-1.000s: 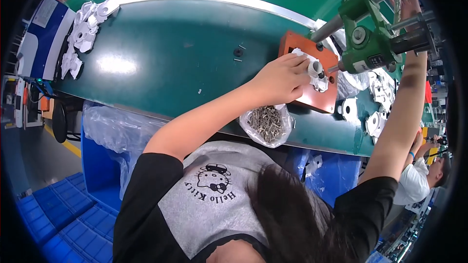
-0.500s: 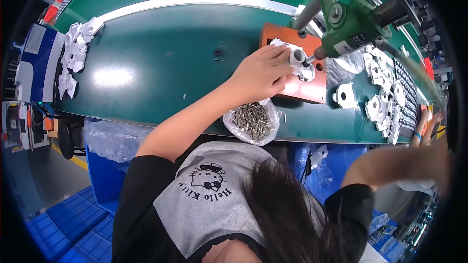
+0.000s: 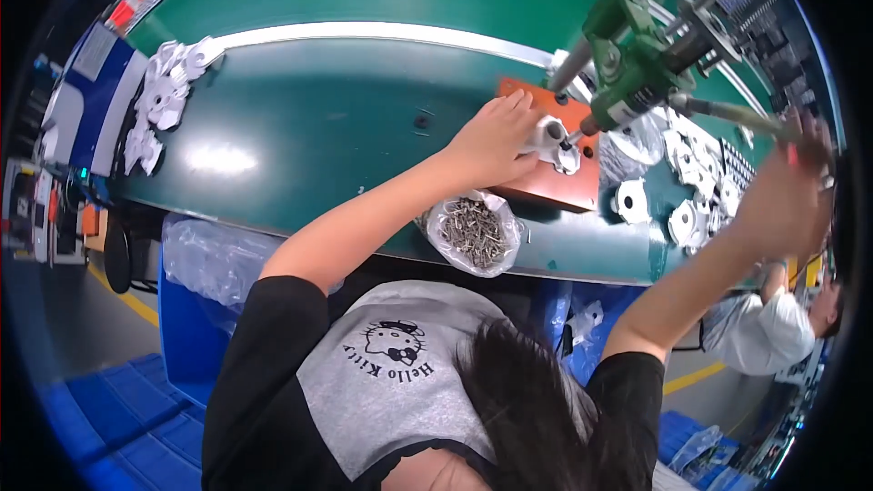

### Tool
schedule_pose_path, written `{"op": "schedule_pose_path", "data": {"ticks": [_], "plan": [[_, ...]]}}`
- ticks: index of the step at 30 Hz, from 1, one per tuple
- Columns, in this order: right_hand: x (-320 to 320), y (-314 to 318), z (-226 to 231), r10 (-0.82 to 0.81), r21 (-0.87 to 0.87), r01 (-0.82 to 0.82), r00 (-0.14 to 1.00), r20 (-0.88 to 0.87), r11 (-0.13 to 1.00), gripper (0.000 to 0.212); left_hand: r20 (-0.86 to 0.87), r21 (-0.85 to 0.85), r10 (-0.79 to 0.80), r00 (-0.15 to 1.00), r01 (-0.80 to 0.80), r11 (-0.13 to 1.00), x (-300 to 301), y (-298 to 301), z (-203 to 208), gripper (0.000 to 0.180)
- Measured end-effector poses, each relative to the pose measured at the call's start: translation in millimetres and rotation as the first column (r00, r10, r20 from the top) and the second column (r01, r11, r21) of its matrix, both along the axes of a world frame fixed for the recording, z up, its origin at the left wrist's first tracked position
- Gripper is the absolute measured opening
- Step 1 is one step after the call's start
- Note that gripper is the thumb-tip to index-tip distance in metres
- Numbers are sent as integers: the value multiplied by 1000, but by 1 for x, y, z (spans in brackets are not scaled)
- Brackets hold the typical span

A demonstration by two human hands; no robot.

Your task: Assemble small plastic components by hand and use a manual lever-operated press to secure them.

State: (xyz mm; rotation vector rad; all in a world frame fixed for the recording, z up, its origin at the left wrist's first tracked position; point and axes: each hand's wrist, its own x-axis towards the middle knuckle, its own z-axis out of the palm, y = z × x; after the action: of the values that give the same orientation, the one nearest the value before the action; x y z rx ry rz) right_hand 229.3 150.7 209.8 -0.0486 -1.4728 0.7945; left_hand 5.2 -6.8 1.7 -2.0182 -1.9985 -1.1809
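The small white part (image 3: 556,144) sits on the orange block (image 3: 555,184) near the counter's (image 3: 346,127) right end. The left hand (image 3: 491,141) lies flat, fingers spread, pressing the part still. The green screwdriver tool (image 3: 637,73) points its tip at it. The right hand (image 3: 782,200) is blurry; whether its grip has closed on the tool's lever I cannot tell. This looks like the screwing step. A bag of screws (image 3: 471,232) waits at the near edge.

Under your left hand (image 3: 491,141) the orange fixture block (image 3: 546,184) looks like smooth matt plastic, and the white part (image 3: 555,141) on it like glossy moulded plastic. The green surface (image 3: 318,118) shines, smooth. Near you, a crinkled clear plastic bag (image 3: 473,232) holds dull grey metal screws. The driver (image 3: 637,82) is green-painted metal.
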Motion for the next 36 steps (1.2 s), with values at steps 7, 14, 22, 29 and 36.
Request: {"op": "schedule_pose_path", "data": {"ticks": [7,14,22,29,36], "plan": [[-28,160,-51,64,-118,7,809,585,993,47,-140,-270,-273,952,228,935,-5,22,59,28],[114,33,-208,-359,47,530,505,785,847,35,613,-164,21,790,101,981,-59,-16,46,18],[93,-40,-250,-322,161,455,303,897,876,58,682,-291,399,613,-273,917,-199,-14,6,45],[100,-28,-258,-377,188,529,275,884,827,36,141,-214,990,-12,-977,19,-388,-177,-5,32],[103,-39,-229,-344,-163,620,613,711,768,30,-31,-370,989,142,-921,120,-511,-269,-89,58]]}}
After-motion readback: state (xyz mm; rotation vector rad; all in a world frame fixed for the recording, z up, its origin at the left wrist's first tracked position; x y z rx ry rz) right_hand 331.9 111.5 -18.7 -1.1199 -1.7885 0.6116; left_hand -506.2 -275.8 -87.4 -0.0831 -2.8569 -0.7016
